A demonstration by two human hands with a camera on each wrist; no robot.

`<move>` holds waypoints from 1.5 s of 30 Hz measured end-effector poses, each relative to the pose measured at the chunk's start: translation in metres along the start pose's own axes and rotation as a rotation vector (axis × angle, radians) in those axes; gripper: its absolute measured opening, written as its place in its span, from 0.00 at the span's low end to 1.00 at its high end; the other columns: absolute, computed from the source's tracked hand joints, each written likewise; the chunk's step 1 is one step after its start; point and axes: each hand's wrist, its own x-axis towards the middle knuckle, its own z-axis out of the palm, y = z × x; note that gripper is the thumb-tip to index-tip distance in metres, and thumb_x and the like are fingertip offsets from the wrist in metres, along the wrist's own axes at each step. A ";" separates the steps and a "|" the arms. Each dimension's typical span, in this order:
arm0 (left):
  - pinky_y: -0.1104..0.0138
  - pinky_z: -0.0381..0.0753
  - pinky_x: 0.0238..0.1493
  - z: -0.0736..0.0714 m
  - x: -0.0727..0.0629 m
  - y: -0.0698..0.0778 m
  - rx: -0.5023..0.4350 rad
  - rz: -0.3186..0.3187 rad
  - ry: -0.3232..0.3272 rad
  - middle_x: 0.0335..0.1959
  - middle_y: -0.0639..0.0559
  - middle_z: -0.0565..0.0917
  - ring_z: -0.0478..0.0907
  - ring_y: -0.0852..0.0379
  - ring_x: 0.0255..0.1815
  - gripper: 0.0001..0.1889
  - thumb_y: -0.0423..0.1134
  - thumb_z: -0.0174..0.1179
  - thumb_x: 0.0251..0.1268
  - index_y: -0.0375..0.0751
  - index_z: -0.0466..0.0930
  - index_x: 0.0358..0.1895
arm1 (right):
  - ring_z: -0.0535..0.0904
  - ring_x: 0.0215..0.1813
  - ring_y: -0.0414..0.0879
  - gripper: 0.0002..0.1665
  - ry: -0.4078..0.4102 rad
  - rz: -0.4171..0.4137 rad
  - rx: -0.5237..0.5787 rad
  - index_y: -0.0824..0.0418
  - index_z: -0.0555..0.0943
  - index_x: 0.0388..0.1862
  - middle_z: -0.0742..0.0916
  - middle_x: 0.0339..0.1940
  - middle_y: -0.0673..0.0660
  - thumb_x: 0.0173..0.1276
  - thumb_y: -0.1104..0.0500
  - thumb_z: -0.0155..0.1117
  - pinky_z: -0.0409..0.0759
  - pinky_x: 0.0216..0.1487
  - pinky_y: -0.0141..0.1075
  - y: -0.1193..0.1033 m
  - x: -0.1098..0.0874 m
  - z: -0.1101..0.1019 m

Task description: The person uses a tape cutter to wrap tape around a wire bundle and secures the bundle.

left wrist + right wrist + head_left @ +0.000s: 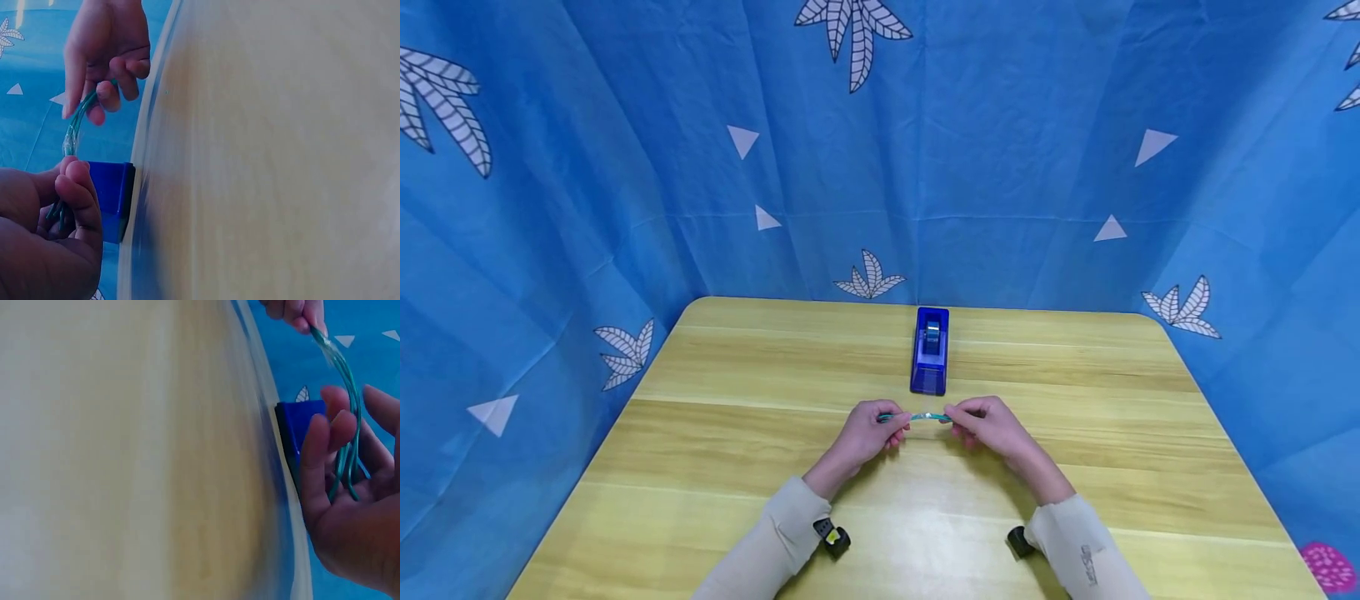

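A short bundle of green wires (931, 416) runs between the two hands above the table, with clear tape (70, 144) around its middle. My left hand (874, 429) pinches one side of the bundle close beside the tape, and cut wire ends show below its fingers in the left wrist view. On the other side, my right hand (983, 423) has its fingers curled loosely around the wires, which spread and bow toward the palm in the right wrist view. Just beyond the hands stands a blue tape dispenser (928, 375) with a roll of clear tape (932, 335).
The wood-grain table (760, 367) reaches back to a blue patterned curtain (1000, 167), which also hangs along both sides. A black wrist camera (837, 543) sits at the left sleeve and another black camera (1019, 542) at the right sleeve.
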 end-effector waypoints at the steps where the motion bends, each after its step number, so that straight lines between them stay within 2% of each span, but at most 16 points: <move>1: 0.74 0.74 0.22 0.000 0.000 0.000 0.004 0.003 0.002 0.25 0.44 0.85 0.76 0.60 0.22 0.12 0.37 0.63 0.74 0.28 0.85 0.39 | 0.73 0.24 0.42 0.23 -0.021 0.004 -0.005 0.70 0.88 0.47 0.86 0.27 0.53 0.78 0.49 0.64 0.77 0.28 0.32 0.000 0.001 -0.001; 6: 0.74 0.76 0.23 -0.001 0.000 0.000 0.013 0.018 0.003 0.27 0.42 0.86 0.76 0.60 0.23 0.11 0.37 0.63 0.74 0.28 0.85 0.40 | 0.64 0.19 0.39 0.23 -0.093 0.015 0.017 0.70 0.87 0.48 0.84 0.25 0.50 0.77 0.49 0.65 0.67 0.22 0.30 0.001 0.003 -0.005; 15: 0.73 0.80 0.27 0.001 0.002 0.000 0.019 0.003 0.004 0.27 0.47 0.84 0.78 0.60 0.25 0.09 0.35 0.62 0.75 0.29 0.85 0.42 | 0.68 0.21 0.39 0.16 -0.020 -0.011 0.042 0.70 0.89 0.45 0.83 0.22 0.50 0.72 0.55 0.71 0.69 0.23 0.29 0.003 0.006 -0.004; 22: 0.72 0.82 0.30 0.001 0.005 -0.001 -0.025 -0.006 0.004 0.30 0.46 0.85 0.78 0.60 0.27 0.12 0.38 0.60 0.77 0.30 0.85 0.44 | 0.70 0.22 0.40 0.11 0.061 -0.141 -0.112 0.64 0.91 0.40 0.84 0.25 0.54 0.69 0.56 0.74 0.69 0.22 0.29 0.000 0.004 -0.001; 26: 0.73 0.80 0.29 0.002 0.006 -0.001 -0.036 0.012 0.011 0.29 0.46 0.84 0.77 0.60 0.25 0.11 0.37 0.60 0.77 0.29 0.84 0.43 | 0.77 0.31 0.42 0.07 0.101 -0.222 -0.222 0.60 0.92 0.38 0.89 0.31 0.56 0.68 0.57 0.75 0.75 0.31 0.31 -0.001 0.004 0.000; 28: 0.73 0.79 0.28 0.002 0.006 -0.001 -0.042 0.014 0.016 0.29 0.47 0.84 0.77 0.60 0.25 0.11 0.36 0.60 0.77 0.28 0.84 0.43 | 0.79 0.37 0.43 0.07 0.113 -0.235 -0.264 0.58 0.92 0.38 0.91 0.34 0.55 0.67 0.56 0.75 0.77 0.38 0.33 -0.001 0.005 -0.001; 31: 0.73 0.79 0.28 0.003 0.008 0.000 -0.047 0.013 0.027 0.28 0.48 0.83 0.76 0.60 0.25 0.10 0.35 0.61 0.76 0.29 0.84 0.41 | 0.82 0.36 0.45 0.11 0.124 -0.193 -0.251 0.57 0.92 0.41 0.92 0.40 0.54 0.68 0.52 0.75 0.81 0.38 0.36 -0.002 0.005 -0.003; 33: 0.73 0.78 0.28 0.003 0.009 0.001 -0.041 0.018 0.037 0.27 0.49 0.82 0.76 0.59 0.25 0.09 0.35 0.61 0.75 0.30 0.85 0.41 | 0.82 0.31 0.45 0.15 0.134 -0.157 -0.213 0.59 0.91 0.44 0.91 0.42 0.56 0.69 0.49 0.74 0.82 0.32 0.37 -0.002 0.005 -0.005; 35: 0.73 0.78 0.28 0.002 0.009 0.002 -0.027 0.028 0.042 0.27 0.48 0.82 0.76 0.59 0.25 0.08 0.35 0.61 0.75 0.31 0.85 0.40 | 0.79 0.25 0.45 0.18 0.140 -0.118 -0.138 0.63 0.89 0.47 0.90 0.40 0.58 0.72 0.50 0.71 0.81 0.27 0.37 -0.002 0.006 -0.007; 39: 0.72 0.79 0.28 0.001 0.009 0.002 0.009 0.048 0.042 0.28 0.47 0.83 0.76 0.59 0.26 0.08 0.34 0.62 0.75 0.32 0.86 0.40 | 0.73 0.23 0.42 0.20 0.105 -0.028 0.020 0.70 0.86 0.49 0.83 0.29 0.56 0.76 0.52 0.67 0.76 0.25 0.32 0.002 0.008 -0.012; 42: 0.72 0.79 0.28 0.000 0.008 0.002 0.028 0.059 0.043 0.28 0.46 0.83 0.76 0.58 0.26 0.08 0.34 0.62 0.75 0.32 0.86 0.40 | 0.72 0.24 0.40 0.18 0.060 0.039 0.106 0.69 0.84 0.46 0.81 0.25 0.52 0.76 0.52 0.66 0.75 0.25 0.29 0.004 0.009 -0.012; 45: 0.71 0.80 0.28 -0.001 0.007 0.003 0.036 0.069 0.041 0.28 0.45 0.84 0.76 0.58 0.26 0.08 0.34 0.62 0.75 0.33 0.86 0.40 | 0.73 0.24 0.39 0.15 0.024 0.056 0.146 0.67 0.83 0.42 0.82 0.24 0.51 0.76 0.53 0.66 0.76 0.25 0.28 0.005 0.010 -0.012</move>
